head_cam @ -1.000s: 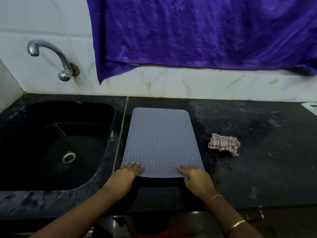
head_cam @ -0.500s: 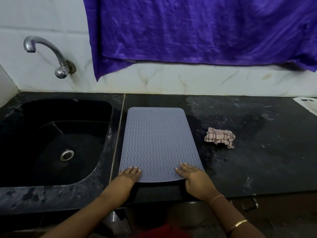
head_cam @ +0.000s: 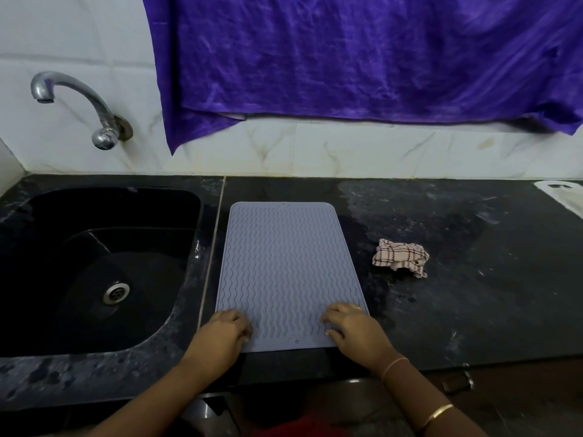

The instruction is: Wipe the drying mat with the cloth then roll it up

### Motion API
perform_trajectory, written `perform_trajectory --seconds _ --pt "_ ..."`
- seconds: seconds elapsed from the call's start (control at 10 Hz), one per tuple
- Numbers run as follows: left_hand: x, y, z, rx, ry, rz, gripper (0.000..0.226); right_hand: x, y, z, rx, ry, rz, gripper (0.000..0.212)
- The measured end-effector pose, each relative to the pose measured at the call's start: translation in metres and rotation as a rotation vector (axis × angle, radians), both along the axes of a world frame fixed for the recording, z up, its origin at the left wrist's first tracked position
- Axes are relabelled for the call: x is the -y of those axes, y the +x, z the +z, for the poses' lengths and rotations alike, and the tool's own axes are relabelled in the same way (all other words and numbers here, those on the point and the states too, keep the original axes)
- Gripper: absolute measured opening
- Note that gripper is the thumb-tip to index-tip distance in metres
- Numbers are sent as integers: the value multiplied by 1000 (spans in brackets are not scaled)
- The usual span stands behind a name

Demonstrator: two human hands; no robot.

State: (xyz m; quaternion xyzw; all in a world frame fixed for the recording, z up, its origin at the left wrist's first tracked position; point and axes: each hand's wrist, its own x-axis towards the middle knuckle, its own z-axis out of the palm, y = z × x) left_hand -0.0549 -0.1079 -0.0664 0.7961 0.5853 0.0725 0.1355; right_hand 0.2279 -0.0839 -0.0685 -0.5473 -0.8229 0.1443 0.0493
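Note:
A grey-blue drying mat [head_cam: 287, 266] with wavy ridges lies flat on the black counter, right of the sink. My left hand [head_cam: 225, 331] rests on its near left corner with fingers curled over the edge. My right hand [head_cam: 353, 329] sits on its near right corner, fingers bent onto the mat. The near edge reaches the counter's front. A crumpled checked cloth [head_cam: 400, 257] lies on the counter to the right of the mat, apart from both hands.
A black sink [head_cam: 41, 279] with a drain lies to the left, a chrome tap [head_cam: 79, 102] on the tiled wall above it. Purple fabric [head_cam: 362, 58] hangs over the back wall. A white object [head_cam: 564, 197] sits at the far right of the counter [head_cam: 473, 310].
Both hands have slid further onto the mat's near corners, with the fingers curling. The mat's near edge now shows more fully. The camera view shifted slightly.

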Motion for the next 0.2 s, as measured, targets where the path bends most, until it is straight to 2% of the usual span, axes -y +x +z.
perform_trajectory --seconds 0.1,0.2 --pt "-1 -1 3 -7 -47 5 19 -4 -2 3 3 -48 6 24" --pt "-19 2 22 -21 -170 -38 20 -23 -8 25 30 -211 35 25"
